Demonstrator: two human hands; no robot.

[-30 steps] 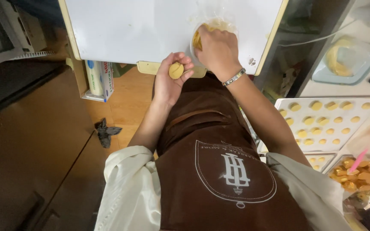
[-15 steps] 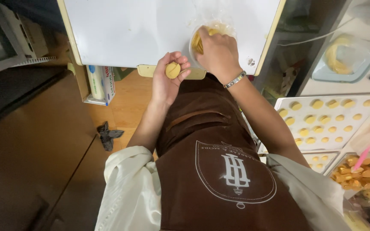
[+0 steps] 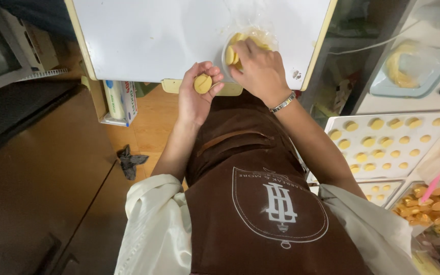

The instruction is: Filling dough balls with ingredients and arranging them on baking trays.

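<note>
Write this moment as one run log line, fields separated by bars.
left hand: holds dough ball | right hand: in dough bowl | white board | tray: dough pieces in rows

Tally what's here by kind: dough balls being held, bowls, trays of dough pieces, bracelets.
dough ball held in the left hand: 1
clear bowl under the right hand: 1
white trays of dough pieces: 2
bracelet: 1
Total: 5
</note>
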